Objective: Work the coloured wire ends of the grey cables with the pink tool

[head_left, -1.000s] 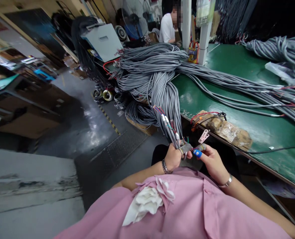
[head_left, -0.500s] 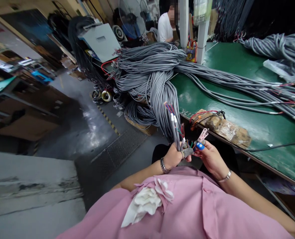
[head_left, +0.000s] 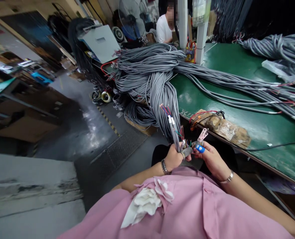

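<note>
My left hand is wrapped round a few grey cables, with a grey cover on its thumb. Red, blue and green stripped wires stick out of the cables' white-banded ends. Close beside it, my right hand pinches thin coloured wires that fan out between the two hands. A blue cover with white spots sits on its thumb. Just above the right fingers is a pink clothes peg; whether the hand touches it I cannot tell. The exact wire ends in the fingertips are hidden.
A heap of grey cables hangs over the end of the green table. A taped wooden board lies at the table's near edge. More cable coils lie far right. A person in white sits behind the posts.
The cable ends in my left hand have tipped slightly left. My right hand's thumb has turned a little and moved slightly lower, still near the wires.
</note>
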